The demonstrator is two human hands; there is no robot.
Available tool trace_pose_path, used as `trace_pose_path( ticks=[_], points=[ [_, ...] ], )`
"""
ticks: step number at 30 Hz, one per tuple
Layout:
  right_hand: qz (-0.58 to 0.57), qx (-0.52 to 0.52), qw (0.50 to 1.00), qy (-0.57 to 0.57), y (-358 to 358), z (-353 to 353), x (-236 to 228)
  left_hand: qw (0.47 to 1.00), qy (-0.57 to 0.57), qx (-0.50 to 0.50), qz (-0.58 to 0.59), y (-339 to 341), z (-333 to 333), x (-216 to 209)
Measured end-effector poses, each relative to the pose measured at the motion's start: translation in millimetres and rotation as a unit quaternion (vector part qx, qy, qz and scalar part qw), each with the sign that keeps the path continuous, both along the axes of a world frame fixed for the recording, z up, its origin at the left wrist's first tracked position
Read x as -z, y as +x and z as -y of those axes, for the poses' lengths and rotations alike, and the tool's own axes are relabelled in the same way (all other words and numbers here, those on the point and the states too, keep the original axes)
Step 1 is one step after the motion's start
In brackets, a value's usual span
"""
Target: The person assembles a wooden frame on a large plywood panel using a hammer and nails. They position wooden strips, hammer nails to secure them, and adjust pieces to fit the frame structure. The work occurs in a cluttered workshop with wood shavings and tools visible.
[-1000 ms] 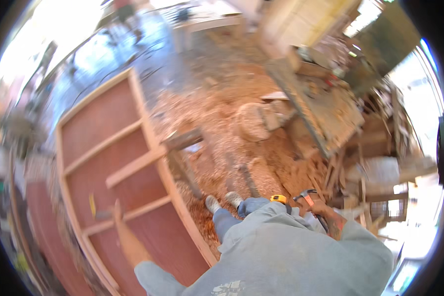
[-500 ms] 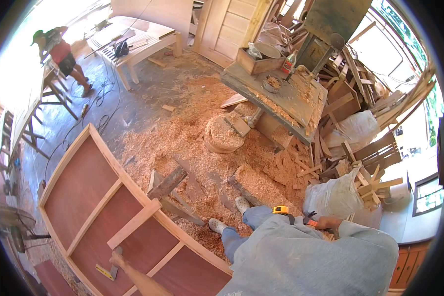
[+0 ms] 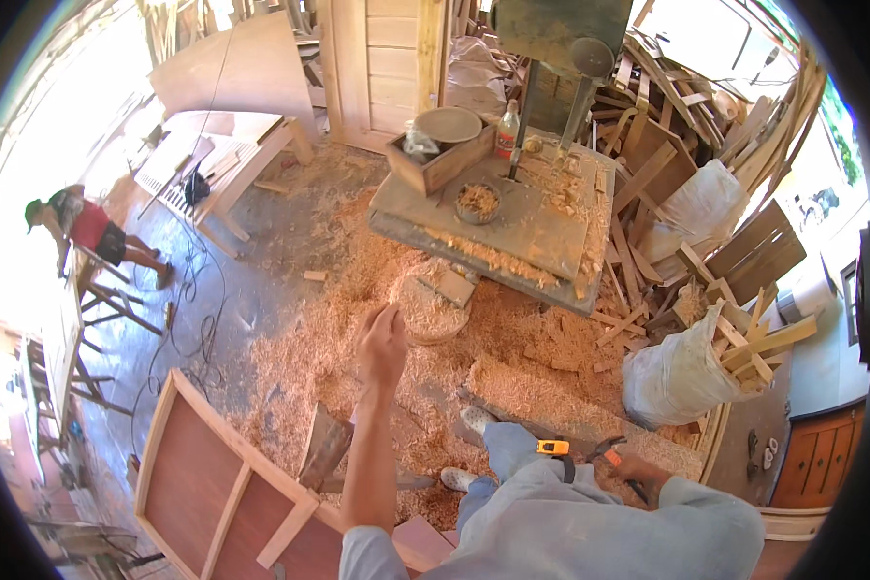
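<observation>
My left hand (image 3: 384, 338) is raised over the sawdust, its fingers bent and drawn together; whatever may be in them is hidden. Below it lies a reddish-brown panel (image 3: 186, 447) with a pale wooden frame, gently curved along one side. A short flat board (image 3: 288, 532) lies across that frame, and a grey tip of the square (image 3: 279, 571) shows beside its lower end. At my right side, my right hand (image 3: 638, 468) is closed around a hammer (image 3: 607, 450) with a dark head and orange marking. A yellow tape measure (image 3: 553, 448) sits at my waist.
A band saw table (image 3: 512, 208) stands ahead, holding a wooden box, a bottle and a bowl of shavings. Sawdust (image 3: 329, 329) covers the floor. A white sack (image 3: 672, 382) of offcuts stands right. Cables (image 3: 198, 319) trail left, near another person (image 3: 92, 227) bending over a bench.
My left hand has let go of the square on the panel and risen up and to the right. The view has shifted; my right hand still holds the hammer at my side.
</observation>
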State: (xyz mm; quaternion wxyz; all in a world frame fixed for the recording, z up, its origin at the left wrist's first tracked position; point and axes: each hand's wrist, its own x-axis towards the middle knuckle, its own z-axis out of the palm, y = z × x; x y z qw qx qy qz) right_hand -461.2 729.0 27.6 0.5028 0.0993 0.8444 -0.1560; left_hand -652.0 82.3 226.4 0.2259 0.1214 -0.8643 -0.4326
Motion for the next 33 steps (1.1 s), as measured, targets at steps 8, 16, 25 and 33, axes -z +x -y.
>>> trace_pose_path(
  ticks=[8, 16, 25, 33],
  points=[
    [0.057, 0.301, 0.952, 0.011, 32, 37, -69, 0.953, -0.237, 0.176, 0.069, -271, -49, 29],
    [0.125, 0.248, 0.959, 0.056, 77, 5, -55, 0.862, -0.391, 0.238, 0.216, -352, -61, 59],
    [0.111, 0.281, 0.953, -0.023, 60, -13, -5, 0.934, -0.217, 0.214, 0.185, -355, -67, 62],
    [0.058, 0.234, 0.967, -0.081, -83, 5, -35, 0.994, 0.080, 0.058, 0.040, -304, -45, 36]
  ],
)
